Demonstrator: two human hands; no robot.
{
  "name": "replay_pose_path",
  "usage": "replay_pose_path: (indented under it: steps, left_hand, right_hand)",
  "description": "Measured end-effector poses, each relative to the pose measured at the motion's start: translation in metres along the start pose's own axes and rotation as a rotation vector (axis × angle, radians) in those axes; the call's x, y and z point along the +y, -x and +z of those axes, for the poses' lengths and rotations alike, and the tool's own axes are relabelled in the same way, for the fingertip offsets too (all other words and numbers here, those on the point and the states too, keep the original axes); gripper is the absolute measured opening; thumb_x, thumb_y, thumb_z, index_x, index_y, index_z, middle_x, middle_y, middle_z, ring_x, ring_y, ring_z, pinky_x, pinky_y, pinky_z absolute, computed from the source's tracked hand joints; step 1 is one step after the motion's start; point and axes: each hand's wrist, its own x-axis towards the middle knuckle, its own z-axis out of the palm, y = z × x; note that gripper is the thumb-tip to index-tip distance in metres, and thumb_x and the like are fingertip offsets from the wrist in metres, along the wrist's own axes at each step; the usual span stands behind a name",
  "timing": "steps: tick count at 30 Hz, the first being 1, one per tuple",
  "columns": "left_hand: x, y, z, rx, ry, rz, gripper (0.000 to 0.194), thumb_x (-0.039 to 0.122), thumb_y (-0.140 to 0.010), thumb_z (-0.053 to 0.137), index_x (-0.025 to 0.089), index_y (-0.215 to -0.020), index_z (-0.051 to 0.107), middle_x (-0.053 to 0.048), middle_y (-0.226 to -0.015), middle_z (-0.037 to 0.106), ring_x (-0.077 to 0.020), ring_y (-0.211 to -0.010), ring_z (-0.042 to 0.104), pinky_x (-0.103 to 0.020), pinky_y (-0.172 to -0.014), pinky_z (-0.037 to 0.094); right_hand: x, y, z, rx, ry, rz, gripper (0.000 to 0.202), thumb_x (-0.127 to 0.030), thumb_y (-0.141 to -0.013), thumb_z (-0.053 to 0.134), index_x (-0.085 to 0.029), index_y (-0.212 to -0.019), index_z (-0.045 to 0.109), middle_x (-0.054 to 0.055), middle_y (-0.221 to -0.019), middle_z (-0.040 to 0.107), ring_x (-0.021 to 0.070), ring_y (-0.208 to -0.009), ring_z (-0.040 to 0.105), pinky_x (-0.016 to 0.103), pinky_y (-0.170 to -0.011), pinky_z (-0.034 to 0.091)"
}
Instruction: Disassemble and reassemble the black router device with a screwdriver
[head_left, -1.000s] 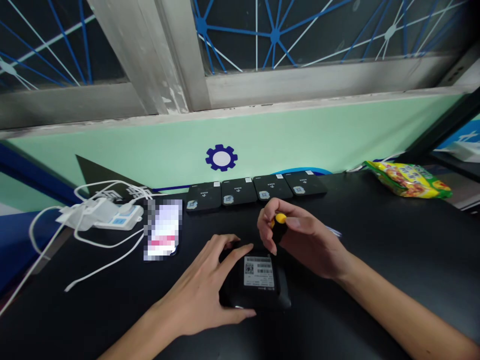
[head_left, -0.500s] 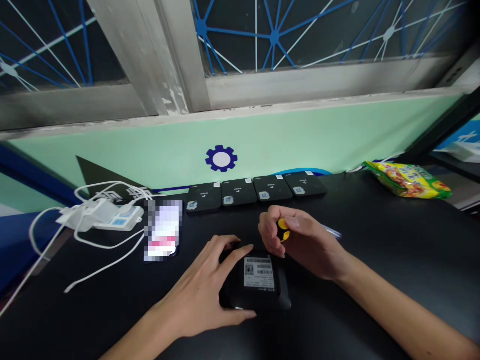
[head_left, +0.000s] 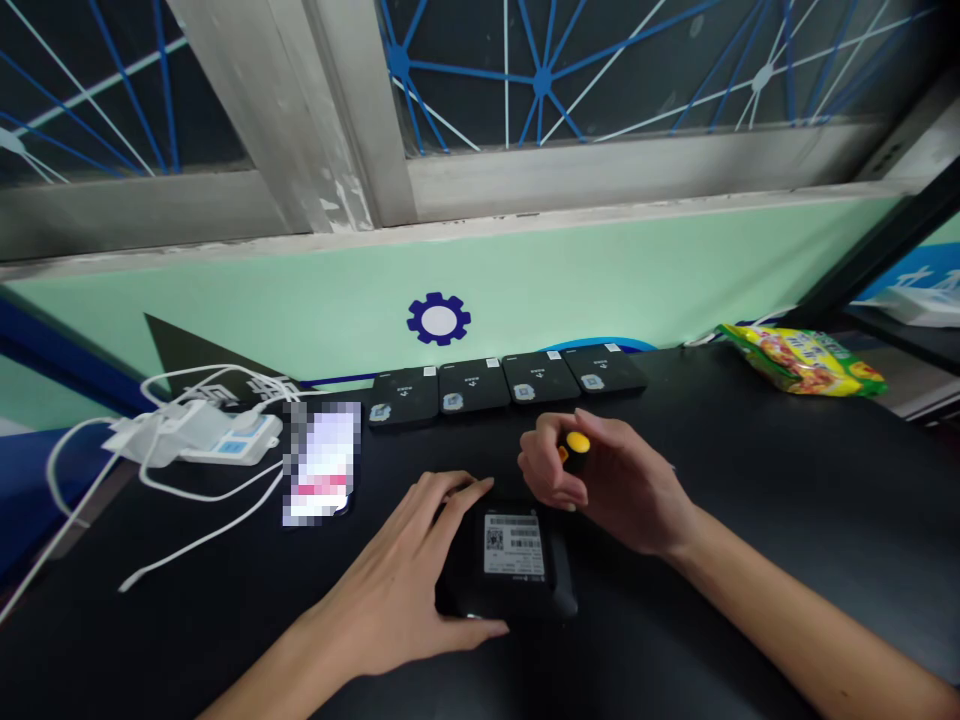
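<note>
A black set-top box [head_left: 517, 595] lies label side up on the dark table, with a white barcode sticker [head_left: 514, 545] on it. My left hand [head_left: 409, 560] grips its left part, fingers at the far edge and thumb at the near edge. Over the box's far right corner, my right hand [head_left: 600, 480] is closed around a screwdriver [head_left: 577, 445] with a black and yellow handle. The handle's yellow end faces me; its shaft is hidden, so I cannot tell whether the tip touches the box.
Several similar black boxes [head_left: 472, 387] stand in a row by the green wall. A lit, blurred phone [head_left: 324, 465] lies to the left, beside a white power strip [head_left: 232, 440] with trailing cables [head_left: 202, 540]. A yellow-green snack bag [head_left: 806, 362] rests at the back right.
The screwdriver has tilted in my right hand, so its yellow end now shows more toward me. My left hand keeps its grip on the box. The whole view has shifted slightly.
</note>
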Motion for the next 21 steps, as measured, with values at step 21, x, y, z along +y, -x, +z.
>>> replay_pose_path:
  steps: [21]
  left_hand:
    - [-0.0011,0.0002,-0.0015,-0.025,-0.013,0.003,0.114,0.051,-0.077,0.097,0.038,-0.171,0.034,-0.012,-0.159,0.048,-0.0429,-0.139,0.059,-0.063,-0.114,0.059]
  right_hand:
    - [0.0034,0.0007,-0.0035,-0.010,0.019,-0.033,0.041,-0.050,-0.111,0.054,-0.015,-0.098,0.073,-0.002,-0.072,0.044,0.0162,-0.063,0.036,0.031,-0.062,0.032]
